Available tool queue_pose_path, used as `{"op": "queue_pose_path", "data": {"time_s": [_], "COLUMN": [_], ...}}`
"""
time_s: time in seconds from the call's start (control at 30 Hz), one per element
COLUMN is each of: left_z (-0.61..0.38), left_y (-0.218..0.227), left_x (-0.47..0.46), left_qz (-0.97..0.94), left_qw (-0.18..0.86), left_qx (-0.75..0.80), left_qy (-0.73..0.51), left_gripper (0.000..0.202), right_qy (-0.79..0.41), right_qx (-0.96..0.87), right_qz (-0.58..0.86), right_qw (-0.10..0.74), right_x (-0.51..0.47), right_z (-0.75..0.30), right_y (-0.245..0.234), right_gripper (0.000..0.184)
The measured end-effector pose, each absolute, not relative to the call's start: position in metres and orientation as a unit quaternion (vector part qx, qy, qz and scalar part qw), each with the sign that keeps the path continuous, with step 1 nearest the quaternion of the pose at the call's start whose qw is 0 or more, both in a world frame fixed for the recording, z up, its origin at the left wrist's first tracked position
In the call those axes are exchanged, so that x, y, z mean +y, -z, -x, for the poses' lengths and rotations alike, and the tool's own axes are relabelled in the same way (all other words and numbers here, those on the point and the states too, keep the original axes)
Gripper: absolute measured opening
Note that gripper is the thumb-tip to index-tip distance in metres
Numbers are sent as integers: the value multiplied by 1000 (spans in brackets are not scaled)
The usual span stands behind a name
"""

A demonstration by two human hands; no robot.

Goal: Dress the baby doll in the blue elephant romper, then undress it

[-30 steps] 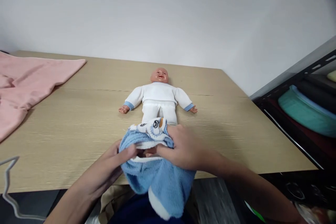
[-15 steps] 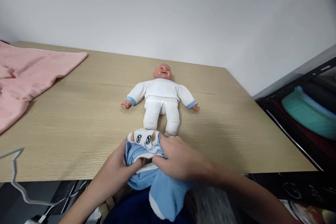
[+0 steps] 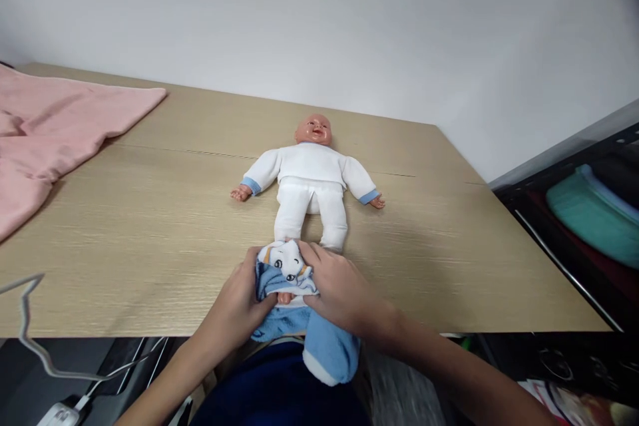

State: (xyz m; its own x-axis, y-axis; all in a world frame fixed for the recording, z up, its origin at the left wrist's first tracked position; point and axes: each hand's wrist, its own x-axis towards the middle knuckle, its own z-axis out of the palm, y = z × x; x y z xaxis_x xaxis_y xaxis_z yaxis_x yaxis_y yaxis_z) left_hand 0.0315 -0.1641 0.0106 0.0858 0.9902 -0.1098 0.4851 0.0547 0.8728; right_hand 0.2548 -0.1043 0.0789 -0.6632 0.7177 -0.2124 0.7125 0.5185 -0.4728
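A baby doll (image 3: 312,163) in a white top with blue cuffs lies face up, its legs pointing at me. Both my hands grip small blue fleece pants (image 3: 332,346) with white trim and a cartoon face patch, at the doll's feet. On the left side of the bunched cloth, my left hand (image 3: 244,293) pinches the edge. My right hand (image 3: 342,286) grasps the opposite side, its thumb on the white trim. One of the doll's feet (image 3: 284,297) shows in the opening between my thumbs. A trouser leg with a white end hangs below my right hand. The other foot is hidden.
A pink blanket (image 3: 64,126) lies on the wooden table (image 3: 150,226) at the left. A white cable (image 3: 30,333) loops past the front left edge. A dark rack with a teal item (image 3: 594,216) stands at the right, beside the wall.
My hands have brought the pants up against the doll's leg, and a foot now shows in the opening. The face patch has tilted. The view has shifted slightly.
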Motion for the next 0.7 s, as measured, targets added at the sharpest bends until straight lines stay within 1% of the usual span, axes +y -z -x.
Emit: {"op": "queue_pose_path", "data": {"time_s": [0.07, 0.13, 0.23, 0.3, 0.37, 0.43, 0.53, 0.6, 0.7], "left_z": [-28, -23, -11, -2, 6, 12, 16, 17, 19], "left_y": [-9, -8, -8, -11, -18, -29, -43, -48, -48], "left_x": [-161, -157, -145, -133, -118, -102, -81, -72, -67], "left_qz": [-592, -589, -616, -646, -687, -730, -760, -751, -710], "left_qw": [425, 430, 431, 424, 409, 403, 442, 479, 531], "left_qx": [587, 567, 537, 520, 498, 460, 399, 380, 388], "left_qy": [-353, -384, -384, -364, -336, -305, -261, -248, -252], "left_gripper": [50, 50, 50, 43, 31, 20, 15, 19, 42], "right_qy": [-283, -285, -275, -284, -307, -335, -386, -418, -439], "right_qx": [-873, -878, -891, -892, -890, -892, -888, -878, -872], "right_qz": [395, 374, 333, 310, 283, 241, 188, 181, 186], "right_qw": [47, 90, 141, 164, 184, 185, 164, 147, 112], "right_x": [-101, -97, -84, -71, -56, -41, -20, -10, -5], "right_z": [-259, -262, -266, -269, -274, -278, -281, -281, -283], "right_y": [-72, -65, -57, -54, -54, -56, -62, -68, -76], "right_gripper": [71, 56, 33, 27, 26, 26, 29, 32, 40]}}
